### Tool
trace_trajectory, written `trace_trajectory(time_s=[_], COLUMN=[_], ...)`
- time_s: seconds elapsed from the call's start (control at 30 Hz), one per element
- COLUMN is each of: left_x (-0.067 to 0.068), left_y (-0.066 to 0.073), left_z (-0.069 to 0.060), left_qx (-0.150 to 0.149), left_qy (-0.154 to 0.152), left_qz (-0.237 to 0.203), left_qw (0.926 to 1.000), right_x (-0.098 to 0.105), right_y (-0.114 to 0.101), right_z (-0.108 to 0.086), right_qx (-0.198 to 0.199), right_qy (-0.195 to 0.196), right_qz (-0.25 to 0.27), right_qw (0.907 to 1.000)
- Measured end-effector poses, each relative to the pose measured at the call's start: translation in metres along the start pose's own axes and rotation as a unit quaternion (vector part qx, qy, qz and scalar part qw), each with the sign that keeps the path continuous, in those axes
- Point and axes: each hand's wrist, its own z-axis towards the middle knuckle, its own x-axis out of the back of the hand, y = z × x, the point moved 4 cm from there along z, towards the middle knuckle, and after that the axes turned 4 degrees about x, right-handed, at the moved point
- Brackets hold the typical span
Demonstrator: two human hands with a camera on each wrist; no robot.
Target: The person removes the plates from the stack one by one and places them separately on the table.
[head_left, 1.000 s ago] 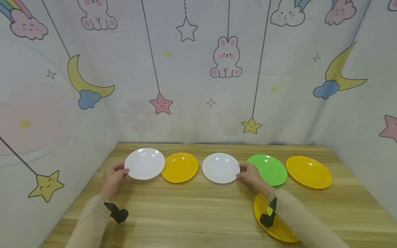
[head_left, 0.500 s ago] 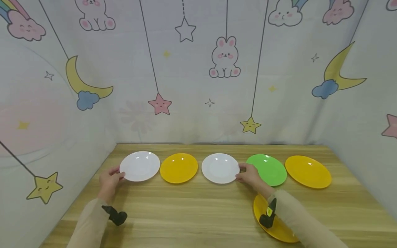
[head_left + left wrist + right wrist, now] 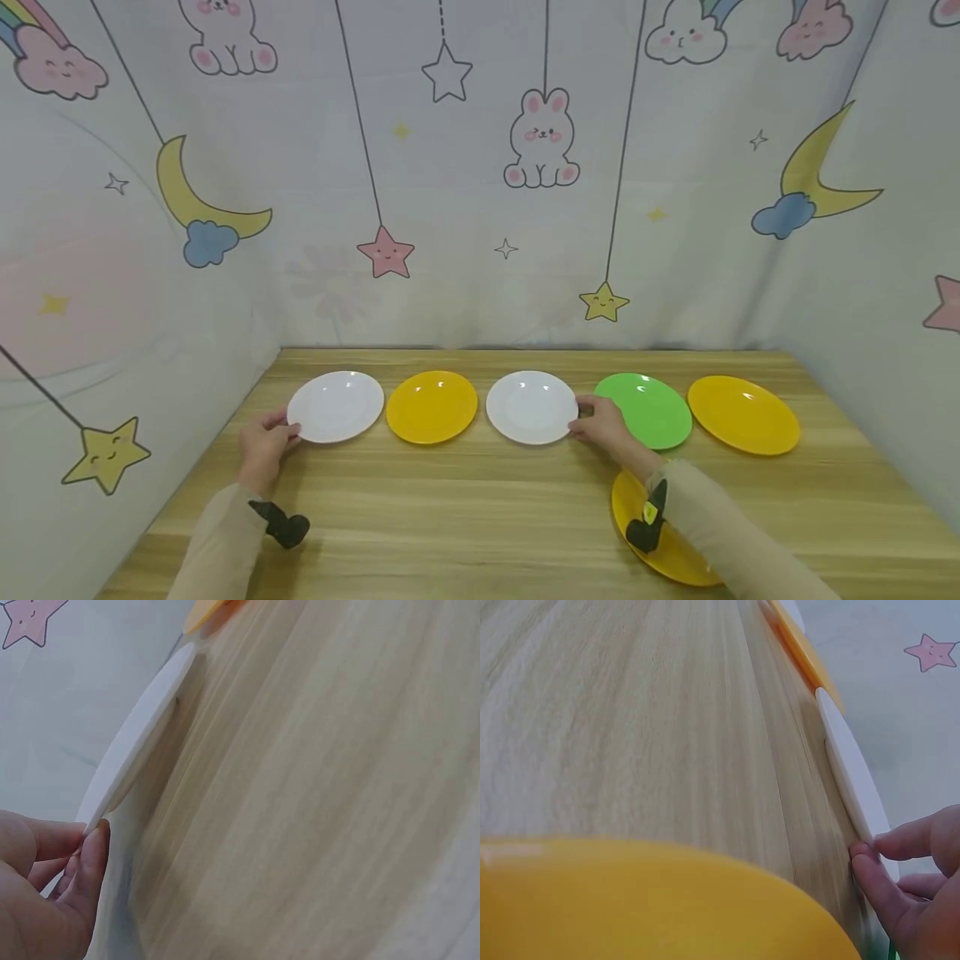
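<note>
At the far left of the row, a white plate (image 3: pixel 336 406) has its left rim pinched by my left hand (image 3: pixel 262 448). The left wrist view shows thumb and fingers on the edge of that plate (image 3: pixel 135 742). My right hand (image 3: pixel 606 427) pinches the right rim of a second white plate (image 3: pixel 532 407), also seen edge-on in the right wrist view. Between the two white plates lies a yellow plate (image 3: pixel 432 407). A green plate (image 3: pixel 651 408) sits just behind my right hand, which hides part of its left side.
Another yellow plate (image 3: pixel 744 415) ends the row at the right. Nearer, a yellow plate (image 3: pixel 675 550) lies partly under my right forearm. The wooden table (image 3: pixel 450 517) meets a patterned curtain (image 3: pixel 450 308) at the back and sides.
My left hand has moved the left white plate leftward and slightly nearer, and it now lies apart from the neighbouring yellow plate. The right hand keeps its place on its white plate.
</note>
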Motion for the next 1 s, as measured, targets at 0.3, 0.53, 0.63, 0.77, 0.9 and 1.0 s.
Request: trace_trajectory(time_s=[0.3,0.53,0.63,0.77,0.9,1.0], left_x=[0.0003,0.0007,0.0007,0.0012,0.0023,0.003], left_y=[-0.0054,-0.0046,-0.0046,-0.005,-0.0052,-0.0056], left_z=[-0.001,-0.0034,-0.0031,-0.0039,-0.0056,-0.0065], left_qx=[-0.006,-0.027,-0.032,-0.036,-0.038,-0.038], left_qy=[0.006,0.016,0.023,0.023,0.018,0.011], left_qz=[0.021,0.074,0.091,0.1,0.121,0.133], left_qw=[0.9997,0.9967,0.9951,0.9941,0.9917,0.9903], right_x=[-0.0009,-0.0004,-0.0001,-0.0005,-0.0011,-0.0011], right_y=[-0.0021,-0.0033,-0.003,-0.0019,-0.0006,0.0007], right_z=[-0.0025,-0.0027,-0.0031,-0.0037,-0.0042,-0.0049], right_qx=[-0.004,-0.006,-0.002,-0.005,-0.017,-0.031], right_qy=[0.007,0.036,0.044,0.043,0.037,0.032], right_qz=[0.021,0.027,0.031,0.054,0.083,0.096], right_qw=[0.9998,0.999,0.9985,0.9976,0.9958,0.9944])
